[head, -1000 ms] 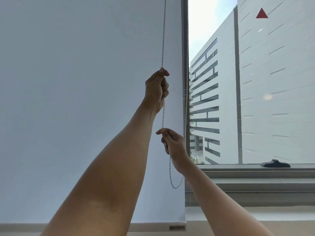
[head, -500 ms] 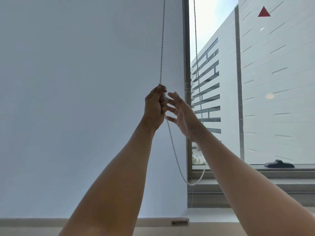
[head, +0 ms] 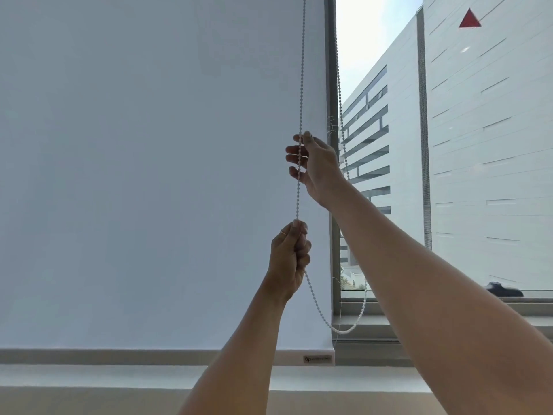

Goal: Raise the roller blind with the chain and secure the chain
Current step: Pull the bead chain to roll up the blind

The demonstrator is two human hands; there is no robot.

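**Q:** Nearest item?

**A:** My left hand [head: 288,259], low in the centre of the frame. The fist is curled round the chain [head: 301,85], thumb uppermost, with a thin ring on one finger. The chain enters at the top of the fist and leaves underneath.

**Q:** Next?

**A:** My right hand [head: 314,163], just above the left and slightly right of centre. Thumb and forefinger pinch the same strand. The other fingers [head: 291,158] lie loosely spread behind it.

**Q:** Where does the chain lie relative to both grips?

**A:** One strand drops from the top edge of the frame into the right pinch. It runs bare and nearly straight between my hands, then into the left fist. Below the fist it hangs slack and curves toward the lower right into a loop. From there it climbs behind my right forearm, beside the window frame [head: 329,70].

**Q:** Behind that?

**A:** Roller blind [head: 149,175], white, filling the left and centre. Its bottom bar [head: 149,353] sits near the lower edge, with a small label [head: 317,358] at the right end.

**Q:** Farthest?

**A:** At right, through the glass, a pale building [head: 478,145]. Red triangle [head: 469,18], upper right. Dark object [head: 504,289] on the ledge, right edge.
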